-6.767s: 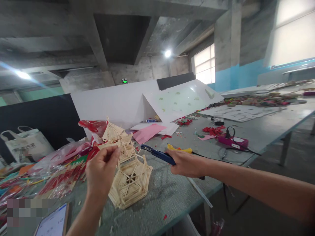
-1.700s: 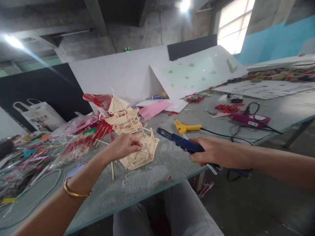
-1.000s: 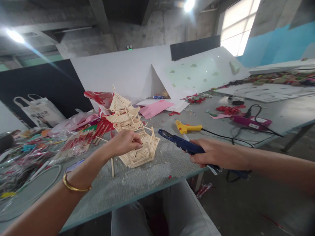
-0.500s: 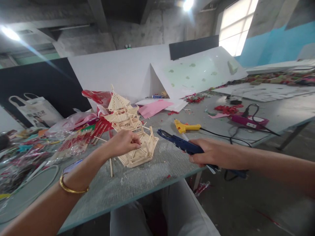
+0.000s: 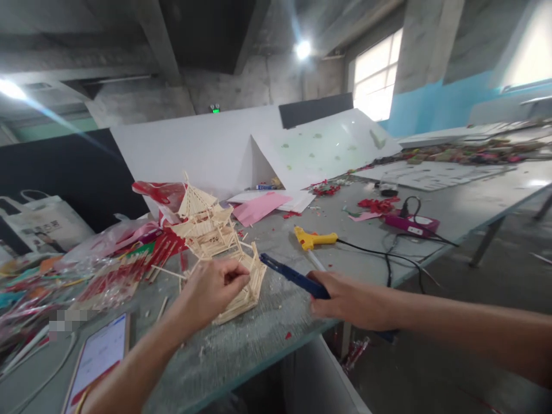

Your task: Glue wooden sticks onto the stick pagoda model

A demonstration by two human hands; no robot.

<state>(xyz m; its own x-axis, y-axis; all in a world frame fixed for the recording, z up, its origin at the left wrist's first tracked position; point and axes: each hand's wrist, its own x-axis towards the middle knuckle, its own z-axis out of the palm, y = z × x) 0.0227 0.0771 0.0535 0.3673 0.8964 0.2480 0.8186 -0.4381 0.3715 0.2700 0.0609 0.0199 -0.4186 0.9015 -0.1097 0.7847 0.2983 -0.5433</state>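
Observation:
A pagoda-like model of thin pale wooden sticks stands on the grey table. Over its lower front tier, my left hand has thumb and fingertips pinched together; whatever they hold, if anything, is too small to make out. My right hand is wrapped round a dark blue tool, whose narrow tip points at the right side of the model's base. Behind that hand lies a yellow glue gun with a black cord.
Wrapped stick bundles and plastic bags crowd the left. A phone lies near my left forearm. Pink paper is behind the model. A magenta power strip sits at the right, its cords near the table edge.
The view has shifted, bringing the phone into fuller sight. My left hand has come lower and nearer over the model's front. The tool in my right hand has turned and looks narrower.

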